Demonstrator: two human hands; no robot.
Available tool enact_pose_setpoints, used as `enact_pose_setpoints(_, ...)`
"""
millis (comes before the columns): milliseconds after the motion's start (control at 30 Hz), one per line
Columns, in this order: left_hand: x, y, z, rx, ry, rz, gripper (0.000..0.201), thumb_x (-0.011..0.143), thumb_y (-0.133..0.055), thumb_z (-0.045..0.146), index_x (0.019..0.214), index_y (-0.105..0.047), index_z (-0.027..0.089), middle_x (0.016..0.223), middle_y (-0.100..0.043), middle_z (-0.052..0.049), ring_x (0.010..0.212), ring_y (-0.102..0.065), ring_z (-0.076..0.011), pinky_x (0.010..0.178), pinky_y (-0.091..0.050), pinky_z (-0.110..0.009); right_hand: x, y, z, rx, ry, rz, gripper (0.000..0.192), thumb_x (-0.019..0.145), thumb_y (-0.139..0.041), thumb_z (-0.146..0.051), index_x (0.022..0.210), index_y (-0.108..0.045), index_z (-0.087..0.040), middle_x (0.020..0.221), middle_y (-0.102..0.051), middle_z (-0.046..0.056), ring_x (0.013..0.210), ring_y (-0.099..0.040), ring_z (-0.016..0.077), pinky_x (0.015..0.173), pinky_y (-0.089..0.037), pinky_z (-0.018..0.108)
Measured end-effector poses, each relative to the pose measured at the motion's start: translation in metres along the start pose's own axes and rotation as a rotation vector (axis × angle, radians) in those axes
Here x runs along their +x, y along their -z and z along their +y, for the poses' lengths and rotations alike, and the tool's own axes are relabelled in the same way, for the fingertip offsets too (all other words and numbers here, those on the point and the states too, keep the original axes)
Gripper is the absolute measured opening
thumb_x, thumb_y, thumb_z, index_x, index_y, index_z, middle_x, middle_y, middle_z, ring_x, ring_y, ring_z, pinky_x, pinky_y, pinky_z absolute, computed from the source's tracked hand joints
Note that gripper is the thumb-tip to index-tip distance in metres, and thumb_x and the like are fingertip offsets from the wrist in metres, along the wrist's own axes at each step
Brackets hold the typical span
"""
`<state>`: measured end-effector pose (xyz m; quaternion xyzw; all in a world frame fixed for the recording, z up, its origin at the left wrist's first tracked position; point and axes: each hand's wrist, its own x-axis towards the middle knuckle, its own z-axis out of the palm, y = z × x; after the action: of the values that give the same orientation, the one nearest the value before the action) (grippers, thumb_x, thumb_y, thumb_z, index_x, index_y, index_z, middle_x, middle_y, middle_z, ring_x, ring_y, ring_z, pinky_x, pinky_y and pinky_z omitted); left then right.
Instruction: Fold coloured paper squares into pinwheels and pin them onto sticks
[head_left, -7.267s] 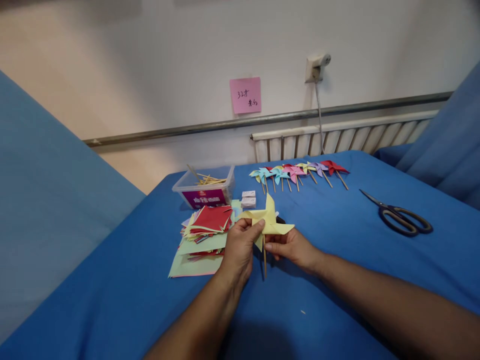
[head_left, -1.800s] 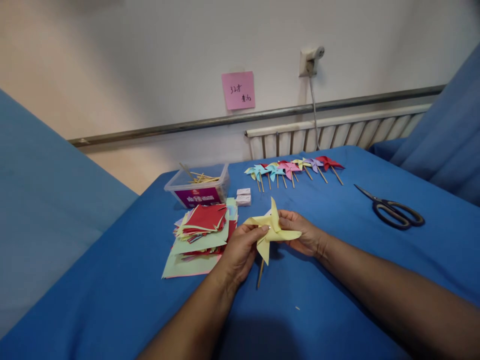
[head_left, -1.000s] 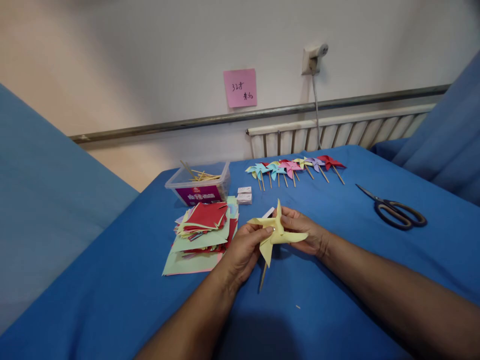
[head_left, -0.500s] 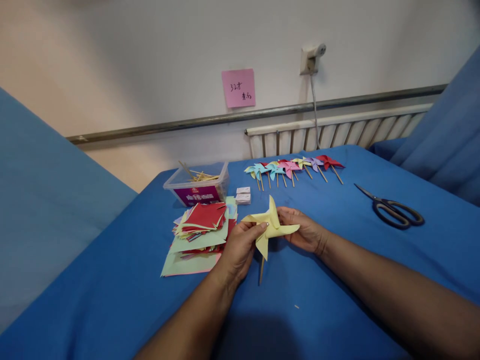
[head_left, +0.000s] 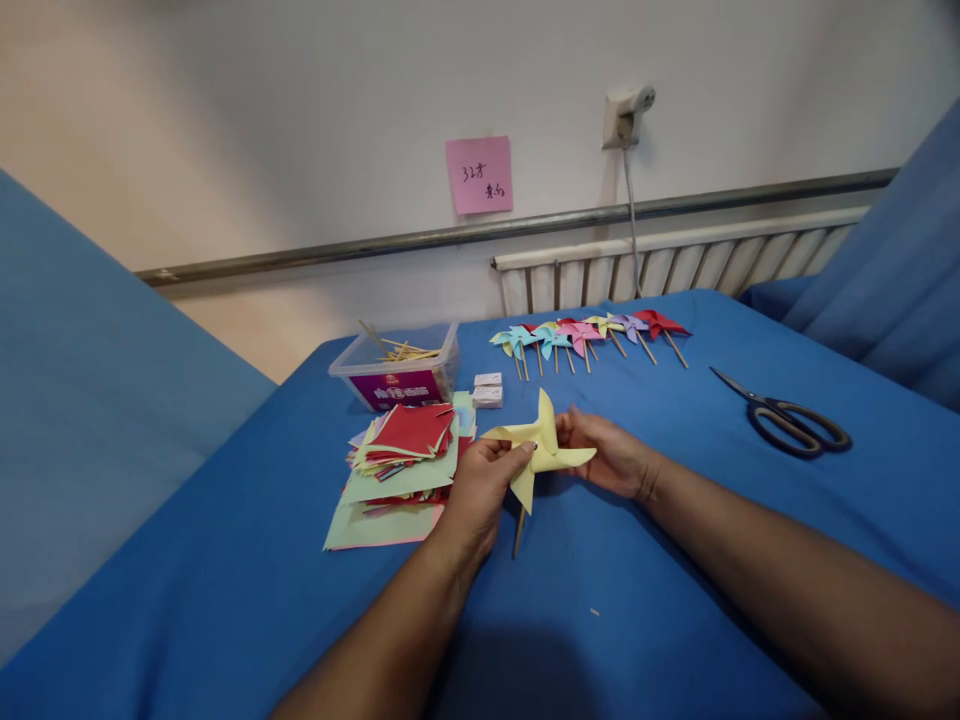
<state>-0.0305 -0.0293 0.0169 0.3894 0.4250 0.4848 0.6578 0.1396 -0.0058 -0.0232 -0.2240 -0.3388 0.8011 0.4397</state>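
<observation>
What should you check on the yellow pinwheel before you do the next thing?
1. Left hand grips the pinwheel: ok.
2. Right hand steadies it from behind: ok.
3. Stick pokes out below: ok.
4. Centre pinned tight: cannot tell.
5. Scissors lie away from both hands: ok.
6. Room beside the row of pinwheels: ok.

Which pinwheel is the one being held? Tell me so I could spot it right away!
Start at the blue table and find the two hands in the middle. The left hand and right hand hold the pale yellow pinwheel between them, right of the paper stack. It is bigger than the finished pinwheels lying in a row farther back.
</observation>
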Motion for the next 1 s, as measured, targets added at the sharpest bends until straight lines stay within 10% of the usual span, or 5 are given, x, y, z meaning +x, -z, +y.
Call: enact_pose_setpoints(1000,0.004,0.011,-0.003,-0.119,0.155,-0.097,0.027,0.069,-0.079,0.032,0.083,-0.065,0.014,0.077,-0.066,-0.003,0.071,-0.060,-0.0126,0.069,-0.046,-0.025,0.000,-0.022,0.009,-0.063,0.177,0.162,0.027,0.072,-0.077,-0.025,0.097,-0.071,-0.017,0.095,-0.073,0.005,0.080,-0.066,0.0158,0.077,-0.050,0.031)
